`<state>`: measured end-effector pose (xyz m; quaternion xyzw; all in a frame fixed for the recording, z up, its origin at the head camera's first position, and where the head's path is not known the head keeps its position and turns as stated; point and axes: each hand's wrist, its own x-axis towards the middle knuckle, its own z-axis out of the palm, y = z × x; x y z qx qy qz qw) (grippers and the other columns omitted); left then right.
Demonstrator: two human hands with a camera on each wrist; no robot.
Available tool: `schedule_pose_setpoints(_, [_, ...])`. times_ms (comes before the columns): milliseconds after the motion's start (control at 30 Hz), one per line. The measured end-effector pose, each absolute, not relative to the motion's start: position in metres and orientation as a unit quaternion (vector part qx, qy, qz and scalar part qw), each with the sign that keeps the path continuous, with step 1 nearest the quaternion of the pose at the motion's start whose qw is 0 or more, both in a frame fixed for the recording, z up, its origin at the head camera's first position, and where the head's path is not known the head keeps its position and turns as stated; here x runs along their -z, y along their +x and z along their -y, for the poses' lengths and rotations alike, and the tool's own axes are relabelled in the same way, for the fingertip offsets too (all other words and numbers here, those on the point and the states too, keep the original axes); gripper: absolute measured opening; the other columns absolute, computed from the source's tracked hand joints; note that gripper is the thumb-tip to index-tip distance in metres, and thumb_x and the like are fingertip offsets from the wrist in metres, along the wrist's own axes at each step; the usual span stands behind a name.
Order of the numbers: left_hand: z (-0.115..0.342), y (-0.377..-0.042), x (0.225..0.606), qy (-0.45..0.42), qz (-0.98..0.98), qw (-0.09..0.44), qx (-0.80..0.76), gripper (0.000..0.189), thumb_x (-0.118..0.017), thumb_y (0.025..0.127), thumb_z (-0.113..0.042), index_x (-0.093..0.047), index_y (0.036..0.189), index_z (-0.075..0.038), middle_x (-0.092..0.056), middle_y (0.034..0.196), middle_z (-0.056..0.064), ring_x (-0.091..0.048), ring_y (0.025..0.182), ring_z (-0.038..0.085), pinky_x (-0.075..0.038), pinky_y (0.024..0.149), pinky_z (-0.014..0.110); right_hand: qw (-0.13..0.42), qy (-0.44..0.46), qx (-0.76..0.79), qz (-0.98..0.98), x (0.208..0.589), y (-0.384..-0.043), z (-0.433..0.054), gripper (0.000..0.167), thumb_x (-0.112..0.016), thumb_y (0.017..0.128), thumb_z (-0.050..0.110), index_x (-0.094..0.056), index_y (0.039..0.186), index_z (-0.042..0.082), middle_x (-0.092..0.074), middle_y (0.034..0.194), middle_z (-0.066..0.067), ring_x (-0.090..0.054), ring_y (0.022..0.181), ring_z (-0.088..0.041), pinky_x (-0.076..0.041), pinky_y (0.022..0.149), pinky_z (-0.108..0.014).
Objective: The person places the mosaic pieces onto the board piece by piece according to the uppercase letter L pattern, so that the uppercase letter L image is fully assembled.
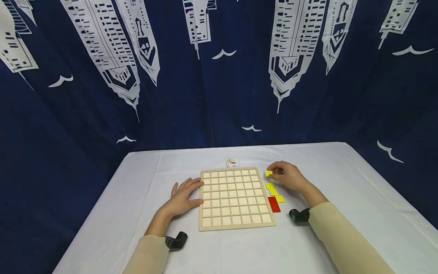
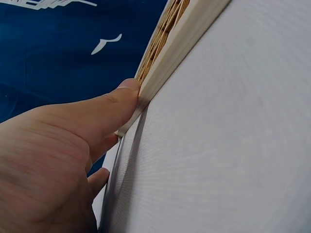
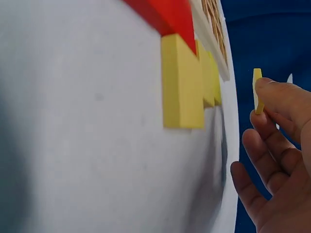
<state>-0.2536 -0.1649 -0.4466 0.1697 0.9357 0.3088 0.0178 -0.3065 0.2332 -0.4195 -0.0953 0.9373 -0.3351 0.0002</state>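
A pale wooden board (image 1: 237, 226) with a grid of square recesses lies flat on the table. At its left edge rests my left hand (image 1: 183, 199), fingers spread and fairly straight, thumb tip on the rim; the left wrist view shows that thumb against the board's side (image 2: 160, 73). Beyond the board's right edge, my right hand (image 1: 289, 176) pinches a small yellow tile (image 1: 268, 173) between thumb and index finger. In the right wrist view this tile (image 3: 257, 92) is held up off the table, the other fingers loosely bent below it.
Several yellow tiles (image 1: 279, 199) lie stepped along the board's right side, beside a red rectangular tile (image 1: 274, 204) close to the rim. Behind the board is a small printed grid card (image 1: 232, 162). The white tablecloth (image 1: 147, 179) ends at a dark blue patterned curtain (image 1: 232, 91).
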Motion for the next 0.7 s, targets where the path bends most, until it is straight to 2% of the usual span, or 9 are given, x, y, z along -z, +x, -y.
schedule_pose_setpoints(267, [0.165,-0.253,0.449,0.164,-0.939,0.018,-0.301,0.067,-0.072,0.090,-0.027,-0.045,0.151,-0.015,-0.035,0.163,0.003,-0.018,0.155,0.035,0.007,0.121,0.067,-0.028,-0.124,0.336,-0.933,0.411,-0.304,-0.219,0.023,-0.073,0.090,0.016,-0.072,0.112,0.010,-0.068,0.113,-0.010,-0.059,0.096,-0.023,-0.052,0.084,-0.034])
schedule_pose_setpoints(700, [0.162,-0.253,0.450,0.151,-0.943,0.021,-0.296,0.067,-0.069,0.092,-0.031,-0.043,0.152,-0.017,-0.034,0.164,0.002,-0.015,0.156,0.033,0.010,0.123,0.064,-0.028,-0.167,0.355,-0.920,0.403,-0.305,-0.184,0.021,-0.076,0.088,0.013,-0.072,0.108,0.010,-0.066,0.109,-0.009,-0.058,0.090,-0.021,-0.051,0.078,-0.028])
